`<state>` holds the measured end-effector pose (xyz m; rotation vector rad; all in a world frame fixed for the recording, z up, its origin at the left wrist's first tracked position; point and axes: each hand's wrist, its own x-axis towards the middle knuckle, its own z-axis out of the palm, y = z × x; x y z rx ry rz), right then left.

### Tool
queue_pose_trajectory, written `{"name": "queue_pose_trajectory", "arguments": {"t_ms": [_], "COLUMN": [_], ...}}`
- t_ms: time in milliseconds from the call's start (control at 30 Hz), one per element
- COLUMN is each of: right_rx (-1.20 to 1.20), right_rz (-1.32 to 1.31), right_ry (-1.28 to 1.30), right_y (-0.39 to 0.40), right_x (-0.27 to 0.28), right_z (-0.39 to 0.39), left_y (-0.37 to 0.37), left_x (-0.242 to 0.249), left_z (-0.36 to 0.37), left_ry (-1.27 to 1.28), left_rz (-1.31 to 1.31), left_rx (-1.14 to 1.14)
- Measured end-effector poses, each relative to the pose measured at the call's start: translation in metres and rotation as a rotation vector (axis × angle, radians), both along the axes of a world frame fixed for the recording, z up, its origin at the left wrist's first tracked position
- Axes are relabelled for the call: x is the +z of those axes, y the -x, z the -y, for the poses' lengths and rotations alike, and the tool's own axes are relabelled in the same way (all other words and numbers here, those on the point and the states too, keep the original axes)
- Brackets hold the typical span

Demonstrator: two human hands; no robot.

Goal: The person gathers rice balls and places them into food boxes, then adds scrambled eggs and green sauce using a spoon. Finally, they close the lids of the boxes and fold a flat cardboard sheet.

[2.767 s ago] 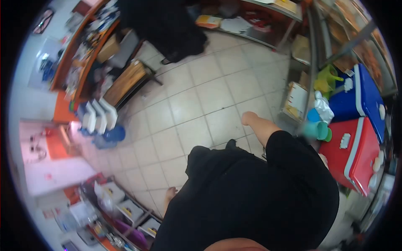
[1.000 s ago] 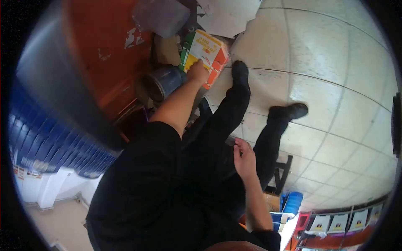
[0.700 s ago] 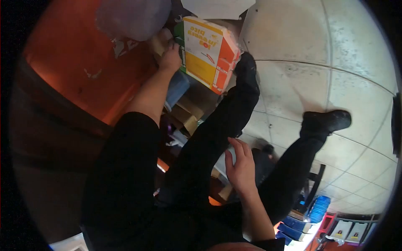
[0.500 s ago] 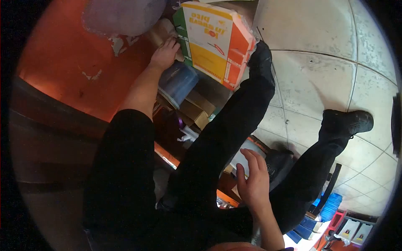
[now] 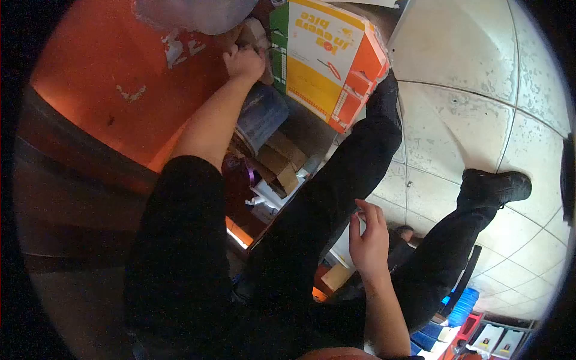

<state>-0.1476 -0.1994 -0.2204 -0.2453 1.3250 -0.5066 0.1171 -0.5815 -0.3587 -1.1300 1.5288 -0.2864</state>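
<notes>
My left hand (image 5: 245, 60) reaches up under the orange counter (image 5: 102, 78), fingers curled against the green side of a yellow and orange printed carton (image 5: 324, 54) and a brown cardboard piece (image 5: 255, 33). Whether it grips either one is unclear. A blue round container (image 5: 261, 114) lies just below the left forearm. My right hand (image 5: 369, 240) hovers open, fingers apart, beside my black-trousered thigh and holds nothing.
Small brown boxes (image 5: 279, 159), a purple item (image 5: 246, 174) and white clutter sit in the shelf under the counter. A grey bag (image 5: 192, 9) lies on top. My black shoes (image 5: 498, 183) stand on the tiled floor (image 5: 480, 90). Blue containers (image 5: 462, 303) stand at lower right.
The view has swung from an open shop floor down to the shelf. My left hand moved off the carton's face to its left edge and curled. My right hand lifted slightly.
</notes>
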Motion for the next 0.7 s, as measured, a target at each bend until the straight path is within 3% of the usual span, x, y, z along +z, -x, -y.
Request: {"name": "queue_pose_trajectory", "arguments": {"t_ms": [233, 300, 700], "right_rx": [-0.076, -0.063, -0.130], "right_rz": [-0.027, -0.015, 0.035], "right_ry": [0.018, 0.030, 0.007], "right_y": [-0.004, -0.006, -0.008], "right_x": [0.000, 0.002, 0.007], "right_z": [-0.010, -0.013, -0.013], "left_y": [-0.039, -0.046, -0.074], "left_x": [-0.032, -0.029, -0.019], "left_z": [0.003, 0.007, 0.009], "left_ry": [0.067, 0.128, 0.135], "left_rz": [0.027, -0.108, -0.373], "left_rx": [0.310, 0.388, 0.294]}}
